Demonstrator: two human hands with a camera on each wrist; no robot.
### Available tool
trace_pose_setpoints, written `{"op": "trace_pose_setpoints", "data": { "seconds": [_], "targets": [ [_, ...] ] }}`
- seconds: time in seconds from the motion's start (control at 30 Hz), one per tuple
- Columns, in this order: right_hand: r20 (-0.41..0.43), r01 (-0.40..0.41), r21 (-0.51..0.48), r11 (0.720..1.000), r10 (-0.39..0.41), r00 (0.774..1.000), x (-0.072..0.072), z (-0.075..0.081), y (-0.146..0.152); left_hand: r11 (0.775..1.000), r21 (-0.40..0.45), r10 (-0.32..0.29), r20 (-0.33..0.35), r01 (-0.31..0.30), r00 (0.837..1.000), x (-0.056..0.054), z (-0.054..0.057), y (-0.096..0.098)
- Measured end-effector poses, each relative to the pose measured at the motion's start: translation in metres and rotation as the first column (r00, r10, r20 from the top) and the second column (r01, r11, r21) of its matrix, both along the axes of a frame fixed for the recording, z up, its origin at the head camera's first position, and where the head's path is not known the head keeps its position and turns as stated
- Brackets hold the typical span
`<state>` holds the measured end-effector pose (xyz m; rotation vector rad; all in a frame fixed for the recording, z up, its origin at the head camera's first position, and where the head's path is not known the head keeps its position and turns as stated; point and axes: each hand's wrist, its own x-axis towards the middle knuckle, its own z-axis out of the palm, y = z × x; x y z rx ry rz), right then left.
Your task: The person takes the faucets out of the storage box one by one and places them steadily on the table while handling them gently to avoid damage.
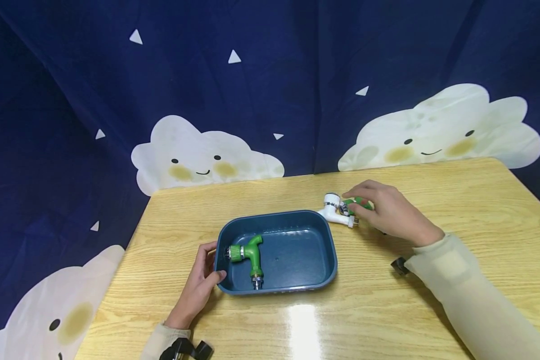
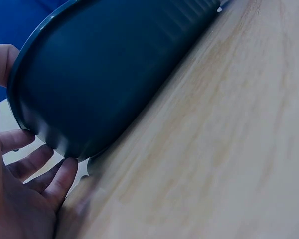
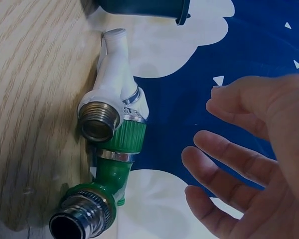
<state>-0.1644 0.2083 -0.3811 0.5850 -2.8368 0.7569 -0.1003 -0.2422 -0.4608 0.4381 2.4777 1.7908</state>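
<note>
At its left end, my left hand (image 1: pixel 197 287) grips a dark blue plastic basin (image 1: pixel 299 260), thumb over the rim and fingers along the outer wall. Inside the basin lies a green tap (image 1: pixel 253 255) with a ribbed knob and a metal threaded end. My right hand (image 1: pixel 393 212) hovers over a second green tap (image 3: pixel 128 137) beyond the basin's right end, partly hiding it in the head view. Its fingers are spread and apart from the taps in the right wrist view. Beside that green tap lies a white tap (image 1: pixel 330 214) with a brass-coloured threaded end.
The wooden table (image 1: pixel 364 310) carries the basin and taps. Behind it hangs a dark blue curtain (image 1: pixel 297 100) with white clouds and small triangles. Each wrist wears a small black camera mount.
</note>
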Motion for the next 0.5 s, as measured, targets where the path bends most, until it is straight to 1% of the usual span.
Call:
{"op": "trace_pose_setpoints", "data": {
  "seconds": [0.27, 0.5],
  "targets": [
    [-0.005, -0.015, -0.009, 1.000, 0.015, 1.000, 0.0014, 0.0019, -0.0014, 1.000, -0.007, 0.005, -0.002, -0.005, 1.000, -0.0001, -0.0001, 0.0003],
    [-0.027, -0.029, -0.011, 1.000, 0.028, 0.999, 0.0021, 0.0027, -0.0029, 1.000, -0.006, 0.009, 0.001, -0.009, 1.000, -0.0002, -0.0009, 0.0001]
  ]
}}
